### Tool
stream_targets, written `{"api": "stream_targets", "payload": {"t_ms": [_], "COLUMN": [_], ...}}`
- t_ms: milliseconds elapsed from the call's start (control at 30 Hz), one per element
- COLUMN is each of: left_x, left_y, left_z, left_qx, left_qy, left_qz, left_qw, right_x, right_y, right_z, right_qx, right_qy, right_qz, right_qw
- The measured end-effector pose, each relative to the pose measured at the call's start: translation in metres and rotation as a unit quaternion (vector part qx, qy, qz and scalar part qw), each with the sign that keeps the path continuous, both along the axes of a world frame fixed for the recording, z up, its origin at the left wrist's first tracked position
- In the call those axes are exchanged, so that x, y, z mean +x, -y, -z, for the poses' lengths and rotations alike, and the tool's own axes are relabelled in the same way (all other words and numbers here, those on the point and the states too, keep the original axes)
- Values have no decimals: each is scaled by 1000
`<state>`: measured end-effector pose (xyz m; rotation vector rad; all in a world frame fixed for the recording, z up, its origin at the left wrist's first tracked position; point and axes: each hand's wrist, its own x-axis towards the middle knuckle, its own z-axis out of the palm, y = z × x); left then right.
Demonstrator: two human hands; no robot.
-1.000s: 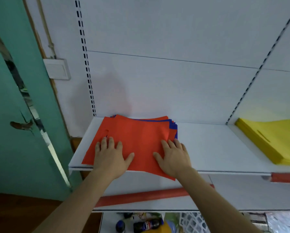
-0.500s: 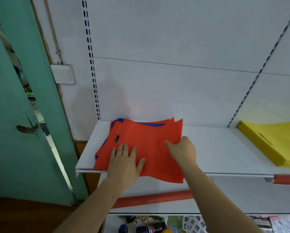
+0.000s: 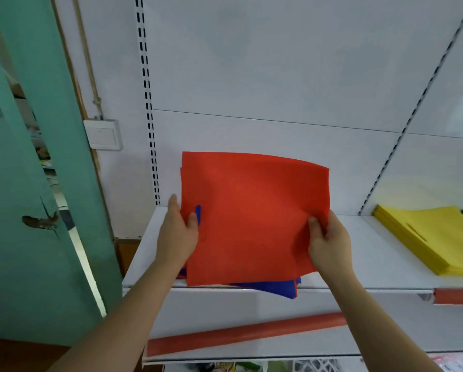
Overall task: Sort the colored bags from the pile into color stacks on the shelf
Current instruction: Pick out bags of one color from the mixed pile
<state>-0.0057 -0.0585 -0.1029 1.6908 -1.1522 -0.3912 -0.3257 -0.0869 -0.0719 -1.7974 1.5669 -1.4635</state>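
At the far left stands a green door (image 3: 23, 183), and a white wall switch (image 3: 103, 134) is beside the shelf upright. The left hand (image 3: 177, 236) grips the left edge of the red bags (image 3: 252, 216), thumb on the front and fingers behind; the blue of the layer behind shows through the handle cut-out next to the thumb. The red bags stand tilted up, their lower edge at the front of the white shelf (image 3: 372, 261), their top leaning toward the back panel. Under them, blue bags (image 3: 273, 287) stick out over the shelf lip. The right hand (image 3: 328, 244) pinches the right edge of the same red bags, fingers curled round it.

Both hands hold the bundle equally — so the next move probably depends on where its stack goes; bare shelf lies to the right, before the yellow stack (image 3: 426, 234). How many bags are in the bundle cannot be told. A dark green thing beyond the yellow stack is cut off by the frame edge.
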Motion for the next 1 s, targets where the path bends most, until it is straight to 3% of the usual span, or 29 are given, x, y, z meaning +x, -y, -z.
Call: {"api": "stream_targets", "payload": {"t_ms": [67,233,333,433,500,733,1000], "left_x": [-2,-15,-25,-34,-39,-91,-235], "left_y": [6,12,14,11,11,22,28], "left_z": [-11,-21,-9,18,23,-16,-28], "left_qx": [-42,-141,-106,-52,-50,-96,-116], "left_qy": [-99,-54,-50,-43,-35,-42,-55], "left_qz": [44,34,62,98,92,88,131], "left_qw": [993,988,991,993,994,991,983], "right_x": [-5,-9,-13,-21,-27,-76,-202], "right_y": [-2,-13,-17,-20,-22,-36,-84], "right_z": [-2,0,18,39,42,16,8], "right_qx": [-14,-50,0,89,95,-4,-61], "right_qy": [28,80,56,-34,-57,-7,11], "right_qz": [13,47,62,54,57,139,248], "right_qw": [999,994,996,994,992,990,967]}}
